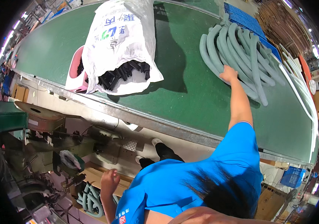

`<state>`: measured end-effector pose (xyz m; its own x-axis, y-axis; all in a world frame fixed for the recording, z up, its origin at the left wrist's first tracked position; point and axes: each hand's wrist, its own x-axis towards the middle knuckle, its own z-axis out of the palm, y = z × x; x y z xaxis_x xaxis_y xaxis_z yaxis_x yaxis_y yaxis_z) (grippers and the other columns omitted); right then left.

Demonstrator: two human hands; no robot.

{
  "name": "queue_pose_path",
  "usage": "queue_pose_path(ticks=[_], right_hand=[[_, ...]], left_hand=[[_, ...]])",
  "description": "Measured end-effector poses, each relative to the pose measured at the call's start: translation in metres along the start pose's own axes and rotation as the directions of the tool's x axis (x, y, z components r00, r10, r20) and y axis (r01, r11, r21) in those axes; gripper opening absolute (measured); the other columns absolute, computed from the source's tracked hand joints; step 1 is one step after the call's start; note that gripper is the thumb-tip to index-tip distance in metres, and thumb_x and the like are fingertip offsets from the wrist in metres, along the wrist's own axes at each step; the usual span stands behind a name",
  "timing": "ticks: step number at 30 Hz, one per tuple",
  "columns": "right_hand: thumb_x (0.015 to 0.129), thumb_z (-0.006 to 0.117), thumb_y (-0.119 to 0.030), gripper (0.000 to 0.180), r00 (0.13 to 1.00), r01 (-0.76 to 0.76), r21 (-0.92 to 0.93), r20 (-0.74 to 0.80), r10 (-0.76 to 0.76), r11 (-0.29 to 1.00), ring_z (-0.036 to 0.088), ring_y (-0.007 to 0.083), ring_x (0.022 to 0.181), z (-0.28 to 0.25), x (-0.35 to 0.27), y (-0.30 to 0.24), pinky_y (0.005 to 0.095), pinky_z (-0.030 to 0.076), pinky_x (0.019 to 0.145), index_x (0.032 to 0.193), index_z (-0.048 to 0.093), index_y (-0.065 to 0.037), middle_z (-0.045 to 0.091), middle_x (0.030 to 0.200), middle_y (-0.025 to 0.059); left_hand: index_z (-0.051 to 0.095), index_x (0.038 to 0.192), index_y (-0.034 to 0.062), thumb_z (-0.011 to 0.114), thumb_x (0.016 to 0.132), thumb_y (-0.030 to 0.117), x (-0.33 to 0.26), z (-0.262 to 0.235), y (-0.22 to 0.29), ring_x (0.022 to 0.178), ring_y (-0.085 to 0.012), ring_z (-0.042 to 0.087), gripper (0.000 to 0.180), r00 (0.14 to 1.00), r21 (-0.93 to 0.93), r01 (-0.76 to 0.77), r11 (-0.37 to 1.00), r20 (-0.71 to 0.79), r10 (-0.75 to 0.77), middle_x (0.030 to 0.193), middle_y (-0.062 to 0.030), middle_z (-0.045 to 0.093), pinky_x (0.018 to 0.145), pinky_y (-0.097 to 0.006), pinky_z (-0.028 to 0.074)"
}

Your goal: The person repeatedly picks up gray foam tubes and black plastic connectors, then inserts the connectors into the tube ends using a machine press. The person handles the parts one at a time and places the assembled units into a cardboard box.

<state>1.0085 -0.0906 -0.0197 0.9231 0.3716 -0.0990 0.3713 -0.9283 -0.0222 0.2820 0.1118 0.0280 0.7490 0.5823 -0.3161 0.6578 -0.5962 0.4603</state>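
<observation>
Foam tubes (241, 56), grey-green and bent in long loops, lie heaped at the far right of the green desk (189, 97). The right hand (229, 74) is stretched out to the pile's near edge, fingers closing on one tube. They look light, soft and springy (likely to flop), so a grip near mid-length seems best. The left hand (109, 180) hangs loosely open, holding nothing, below the desk. A white sack (120, 41) of black parts lies to the left.

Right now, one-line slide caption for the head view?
Right hand on grey foam tubes atop the green table; left hand low beside more tubes.
</observation>
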Motion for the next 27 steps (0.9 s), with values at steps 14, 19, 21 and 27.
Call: queue_pose_path(ticks=[14,19,21,27], right_hand=[[0.081,0.057,-0.024,0.028,-0.077,0.992,0.062,-0.363,-0.929,-0.107,0.050,0.0246,0.081,-0.010,-0.310,-0.225,0.0395,0.040,0.069,0.103,0.050,-0.009,0.048,0.091,0.0095],[0.081,0.066,-0.041,0.041,-0.057,0.790,0.571,-0.295,-0.954,-0.224,0.054,0.0290,0.097,-0.006,-0.271,-0.312,0.0402,0.042,0.083,0.102,0.060,-0.007,0.057,0.098,0.0118],[0.083,0.061,-0.025,0.027,0.302,0.802,0.595,-0.314,-0.900,0.061,0.054,0.0333,0.095,0.024,-0.220,-0.358,0.0437,0.043,0.083,0.101,0.058,-0.004,0.057,0.097,0.0172],[0.085,0.057,-0.023,0.044,0.730,0.682,0.179,-0.113,-0.674,0.709,0.052,0.0436,0.106,0.097,-0.124,-0.446,0.0487,0.047,0.084,0.126,0.044,-0.019,0.045,0.120,0.0272]], left_hand=[[0.032,0.136,-0.0022,0.072,0.073,0.033,0.092,-0.123,0.142,0.073,-0.0182,0.057,0.082,0.747,-0.805,-0.549,0.226,-0.594,-0.298,0.094,-0.0120,0.057,0.067,-0.031,0.049],[0.033,0.129,-0.0117,0.071,0.061,0.007,-0.035,-0.152,0.081,0.052,-0.0175,0.056,0.079,0.763,-0.741,-0.593,0.316,-0.642,-0.076,0.076,-0.0151,0.056,0.041,-0.026,0.042],[0.036,0.126,-0.0131,0.072,0.052,0.004,-0.078,-0.141,0.093,0.056,-0.0184,0.059,0.084,0.722,-0.775,-0.547,0.318,-0.629,-0.289,0.079,-0.0176,0.059,0.044,-0.026,0.047],[0.056,0.101,-0.0033,0.074,0.055,0.010,-0.130,-0.126,0.107,0.070,-0.0141,0.057,0.051,0.726,-0.557,0.126,0.821,-0.512,-0.459,0.078,-0.0076,0.061,0.066,-0.028,0.047]])
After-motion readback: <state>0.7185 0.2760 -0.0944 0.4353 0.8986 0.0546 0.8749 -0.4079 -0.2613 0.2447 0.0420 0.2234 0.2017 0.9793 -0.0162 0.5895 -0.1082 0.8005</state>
